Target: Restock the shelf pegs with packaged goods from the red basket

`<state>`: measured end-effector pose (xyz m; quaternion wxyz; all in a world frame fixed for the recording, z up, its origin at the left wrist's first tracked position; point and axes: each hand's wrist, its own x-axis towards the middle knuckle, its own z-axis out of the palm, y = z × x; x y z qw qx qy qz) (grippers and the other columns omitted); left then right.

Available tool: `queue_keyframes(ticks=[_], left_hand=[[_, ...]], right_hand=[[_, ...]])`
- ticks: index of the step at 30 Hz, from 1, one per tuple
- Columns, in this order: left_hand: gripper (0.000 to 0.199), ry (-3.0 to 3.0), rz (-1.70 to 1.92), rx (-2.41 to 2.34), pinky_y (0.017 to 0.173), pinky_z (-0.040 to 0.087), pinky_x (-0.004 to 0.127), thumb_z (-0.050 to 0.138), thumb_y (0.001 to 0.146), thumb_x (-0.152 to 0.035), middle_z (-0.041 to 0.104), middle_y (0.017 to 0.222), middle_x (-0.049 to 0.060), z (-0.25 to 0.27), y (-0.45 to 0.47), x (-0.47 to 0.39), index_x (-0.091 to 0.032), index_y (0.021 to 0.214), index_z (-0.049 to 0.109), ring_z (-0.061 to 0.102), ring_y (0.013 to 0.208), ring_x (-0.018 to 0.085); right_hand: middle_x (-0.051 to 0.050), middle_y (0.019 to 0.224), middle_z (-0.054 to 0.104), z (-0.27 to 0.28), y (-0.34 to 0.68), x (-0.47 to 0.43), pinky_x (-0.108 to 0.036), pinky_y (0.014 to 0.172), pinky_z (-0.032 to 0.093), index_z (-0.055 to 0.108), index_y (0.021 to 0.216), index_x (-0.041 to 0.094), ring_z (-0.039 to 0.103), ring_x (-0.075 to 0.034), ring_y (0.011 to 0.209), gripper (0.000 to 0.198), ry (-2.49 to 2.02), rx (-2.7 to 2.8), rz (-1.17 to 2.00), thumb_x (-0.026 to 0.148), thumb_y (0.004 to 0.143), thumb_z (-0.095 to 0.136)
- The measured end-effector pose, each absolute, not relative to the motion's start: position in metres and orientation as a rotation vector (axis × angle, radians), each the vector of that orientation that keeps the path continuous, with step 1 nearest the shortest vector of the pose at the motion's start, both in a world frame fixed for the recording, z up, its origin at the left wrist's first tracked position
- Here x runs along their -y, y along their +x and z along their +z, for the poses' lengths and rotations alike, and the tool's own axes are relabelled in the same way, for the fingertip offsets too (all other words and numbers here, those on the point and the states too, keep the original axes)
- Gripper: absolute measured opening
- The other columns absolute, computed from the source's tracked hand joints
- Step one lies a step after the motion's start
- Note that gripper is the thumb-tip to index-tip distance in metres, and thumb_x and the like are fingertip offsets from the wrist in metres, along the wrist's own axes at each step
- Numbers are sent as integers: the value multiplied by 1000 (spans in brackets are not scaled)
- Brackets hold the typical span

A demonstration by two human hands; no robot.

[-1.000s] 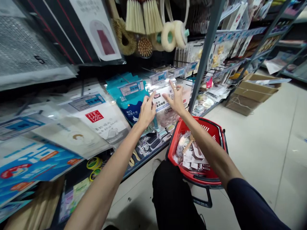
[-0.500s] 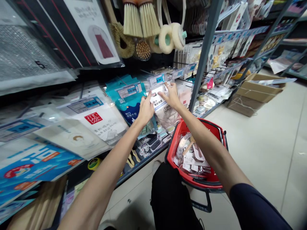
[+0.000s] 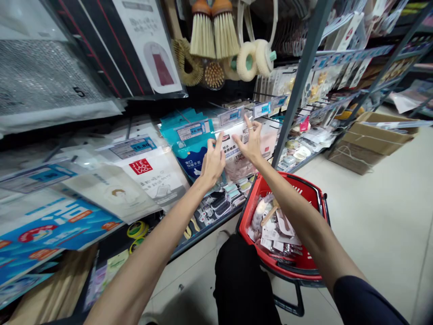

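Note:
A clear-fronted packet of waterproof household sleeve covers (image 3: 238, 160), white on top with pale pink fabric inside, hangs at the shelf's lower hooks. My left hand (image 3: 214, 164) is closed at its upper left edge, thumb on the front and the other fingers curled. On the upper right part, my right hand (image 3: 252, 143) has its thumb against the front and its ringed fingers near the top, by the price tag (image 3: 231, 116). Fingertips behind the packet are hidden. Teal packets of gloves (image 3: 189, 149) hang just left of it.
A red shopping basket (image 3: 248, 205) holding carded goods and a wooden-handled brush (image 3: 270, 214) stands by my knee. Brushes (image 3: 216, 34) hang overhead. A grey shelf post (image 3: 301, 83) rises right of my hands. A cardboard box (image 3: 355, 151) sits on the floor farther right.
The view has shifted, so the shelf and basket appear farther right. Both hands stay at the sleeve-cover packet, with little change in their grip.

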<state>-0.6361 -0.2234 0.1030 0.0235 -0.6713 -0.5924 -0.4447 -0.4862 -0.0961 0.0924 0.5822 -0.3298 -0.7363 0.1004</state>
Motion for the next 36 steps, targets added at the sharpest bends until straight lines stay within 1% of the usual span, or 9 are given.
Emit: queue_keyframes(ticks=[9, 12, 16, 20, 24, 28, 30, 32, 36], left_hand=[[61, -2070, -1466, 1824, 100, 53, 47, 47, 96, -16, 50, 138, 15, 109, -645, 207, -28, 156, 42, 64, 101, 26], [63, -2071, -1484, 1813, 102, 52, 47, 48, 95, -15, 50, 141, 15, 108, -647, 205, -28, 156, 41, 64, 101, 26], [65, -2039, -1457, 1912, 105, 50, 53, 48, 90, -10, 51, 137, 20, 99, -646, 197, -19, 155, 43, 62, 107, 31], [66, -1980, -1465, 1989, 106, 48, 56, 49, 87, -8, 52, 134, 22, 93, -643, 196, -16, 153, 45, 60, 113, 35], [72, -2108, -1388, 1912, 98, 53, 52, 46, 89, -10, 52, 134, 19, 94, -645, 212, -22, 159, 37, 64, 100, 30], [73, -2233, -1324, 1843, 92, 57, 48, 45, 90, -11, 50, 137, 18, 94, -653, 228, -25, 161, 33, 66, 91, 26], [75, -2245, -1348, 1809, 94, 58, 47, 44, 90, -9, 48, 142, 19, 93, -656, 231, -24, 162, 30, 67, 99, 27], [77, -2198, -1419, 1767, 101, 56, 48, 46, 89, -8, 39, 154, 19, 95, -655, 233, -24, 162, 30, 63, 117, 30], [76, -2103, -1481, 1663, 121, 38, 58, 55, 83, -7, 24, 166, 16, 108, -640, 238, -21, 156, 41, 33, 150, 38]], right_hand=[[-16, 145, 36, 97, -499, 73, -62, 124, 27, 40, 155, 24, 39, -35, 140, 84, -785, 1777, 321, 71, 88, 59], [-15, 145, 37, 98, -500, 67, -59, 124, 28, 41, 154, 25, 39, -33, 141, 80, -785, 1767, 286, 66, 89, 62], [-18, 140, 42, 92, -504, 60, -60, 121, 31, 50, 146, 18, 42, -36, 137, 81, -839, 1817, 320, 68, 85, 66], [-16, 135, 51, 87, -508, 57, -55, 118, 37, 54, 135, 19, 49, -31, 131, 68, -818, 1780, 434, 70, 89, 59], [-13, 114, 63, 91, -504, 54, -51, 104, 50, 48, 132, 18, 62, -28, 110, 70, -804, 1534, 600, 72, 88, 59], [-6, 100, 66, 101, -503, 44, -41, 85, 58, 53, 113, 21, 66, -23, 94, 60, -736, 1465, 875, 59, 74, 77], [-2, 95, 65, 108, -504, 40, -36, 83, 58, 51, 102, 23, 66, -20, 91, 50, -677, 1368, 1004, 48, 69, 80], [1, 91, 64, 115, -507, 38, -34, 85, 57, 49, 98, 24, 65, -17, 89, 43, -604, 1283, 1065, 40, 69, 76], [3, 86, 63, 122, -511, 42, -34, 87, 57, 49, 89, 24, 64, -16, 84, 31, -526, 1315, 1088, 39, 72, 71]])
